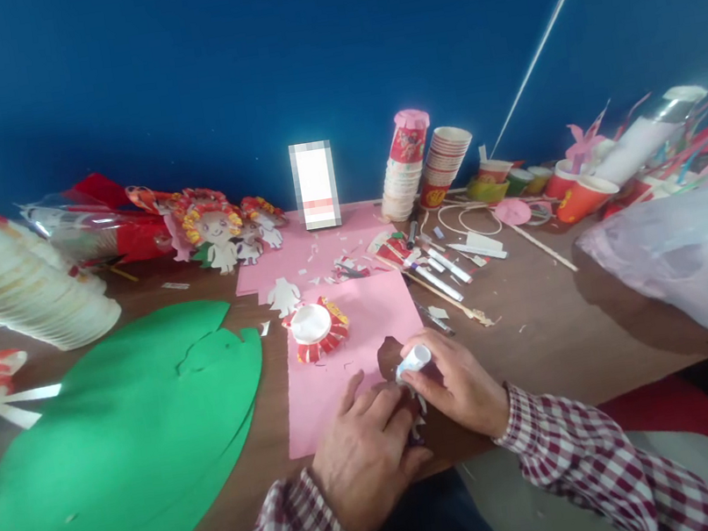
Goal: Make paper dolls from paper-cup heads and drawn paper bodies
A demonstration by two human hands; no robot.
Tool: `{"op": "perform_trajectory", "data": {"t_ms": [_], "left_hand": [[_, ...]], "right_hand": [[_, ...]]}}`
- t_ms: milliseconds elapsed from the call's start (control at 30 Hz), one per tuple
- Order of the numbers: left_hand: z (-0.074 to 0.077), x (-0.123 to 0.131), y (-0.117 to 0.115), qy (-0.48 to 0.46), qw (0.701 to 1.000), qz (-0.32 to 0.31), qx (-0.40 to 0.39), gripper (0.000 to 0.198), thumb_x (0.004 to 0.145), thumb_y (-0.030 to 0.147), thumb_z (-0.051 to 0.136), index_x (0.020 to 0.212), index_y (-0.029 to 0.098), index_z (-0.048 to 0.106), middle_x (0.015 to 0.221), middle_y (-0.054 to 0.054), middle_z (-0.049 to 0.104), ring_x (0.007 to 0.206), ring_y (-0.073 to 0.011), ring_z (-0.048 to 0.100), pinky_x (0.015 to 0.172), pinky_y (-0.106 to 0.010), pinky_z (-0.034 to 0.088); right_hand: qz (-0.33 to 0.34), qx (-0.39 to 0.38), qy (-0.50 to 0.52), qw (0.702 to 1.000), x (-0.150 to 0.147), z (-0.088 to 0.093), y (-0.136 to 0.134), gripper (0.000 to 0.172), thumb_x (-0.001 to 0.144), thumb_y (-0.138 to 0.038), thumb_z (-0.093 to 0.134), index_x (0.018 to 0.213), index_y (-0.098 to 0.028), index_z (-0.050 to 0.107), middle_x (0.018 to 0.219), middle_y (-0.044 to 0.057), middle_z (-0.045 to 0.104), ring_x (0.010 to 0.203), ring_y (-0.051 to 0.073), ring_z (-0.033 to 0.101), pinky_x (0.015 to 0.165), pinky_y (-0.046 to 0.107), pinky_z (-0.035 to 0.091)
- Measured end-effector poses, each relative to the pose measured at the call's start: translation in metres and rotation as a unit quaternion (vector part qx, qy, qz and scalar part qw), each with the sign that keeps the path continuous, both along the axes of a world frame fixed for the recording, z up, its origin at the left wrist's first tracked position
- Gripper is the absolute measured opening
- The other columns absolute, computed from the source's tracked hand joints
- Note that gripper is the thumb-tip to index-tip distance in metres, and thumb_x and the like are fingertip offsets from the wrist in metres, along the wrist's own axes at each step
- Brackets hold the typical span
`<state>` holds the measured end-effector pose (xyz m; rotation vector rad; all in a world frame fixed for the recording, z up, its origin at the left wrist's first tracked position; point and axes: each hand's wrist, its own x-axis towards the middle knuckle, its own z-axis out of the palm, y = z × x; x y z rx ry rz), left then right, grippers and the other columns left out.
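My right hand (461, 382) is closed round a white glue stick (416, 361), tilted with its lower end against a brown paper cut-out (390, 356). My left hand (370, 440) lies over the lower part of that cut-out, fingers spread and pressing down, hiding much of it. Small white and purple bits show between the two hands. Under the work is a pink paper sheet (358, 380). On this sheet, above my left hand, sits a paper cup piece (311, 323) with a cut red-and-white fringe. A white figure cut-out (284, 295) lies just behind it.
A big green paper shape (123, 460) covers the left, beside stacked paper cups (15, 272). Decorated paper figures (216, 233) stand behind. Markers (434, 278) and scraps lie right of the pink sheet. More cup stacks (403, 169) and a plastic bag (692, 259) are farther right.
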<state>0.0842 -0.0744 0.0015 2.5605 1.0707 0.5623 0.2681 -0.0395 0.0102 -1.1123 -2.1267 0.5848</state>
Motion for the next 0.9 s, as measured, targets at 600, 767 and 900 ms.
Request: {"op": "perform_trajectory", "data": {"t_ms": [600,767,900], "left_hand": [[-0.0011,0.0005,-0.0017,0.007,1.0,0.007,-0.003,0.042,0.078,0.041,0.067,0.114,0.021,0.057,0.108,-0.002,0.064,0.106,-0.0223,0.055,0.113,-0.052,0.016],[-0.0021,0.0006,-0.0013,0.0,1.0,0.006,-0.012,0.044,0.08,0.042,0.064,0.118,0.022,0.054,0.112,-0.002,0.063,0.11,-0.0216,0.053,0.113,-0.052,0.014],[0.0,0.0012,-0.0016,0.01,1.0,0.006,-0.029,0.043,0.082,0.041,0.062,0.119,0.021,0.054,0.113,-0.003,0.062,0.112,-0.0223,0.052,0.113,-0.053,0.011]], "right_hand": [[-0.053,0.049,0.007,0.997,-0.0011,-0.0019,0.0002,0.009,0.089,-0.019,0.05,0.098,-0.02,0.048,0.089,0.006,0.055,0.084,0.02,0.055,0.078,0.033,0.046],[-0.026,0.045,0.012,0.999,-0.0003,-0.0006,0.0007,0.01,0.088,-0.018,0.051,0.098,-0.019,0.049,0.09,0.006,0.055,0.085,0.019,0.055,0.078,0.032,0.046],[0.013,0.011,-0.018,1.0,-0.0024,-0.0015,0.0024,0.013,0.088,-0.019,0.053,0.1,-0.019,0.048,0.092,0.006,0.057,0.087,0.019,0.055,0.08,0.033,0.046]]}}
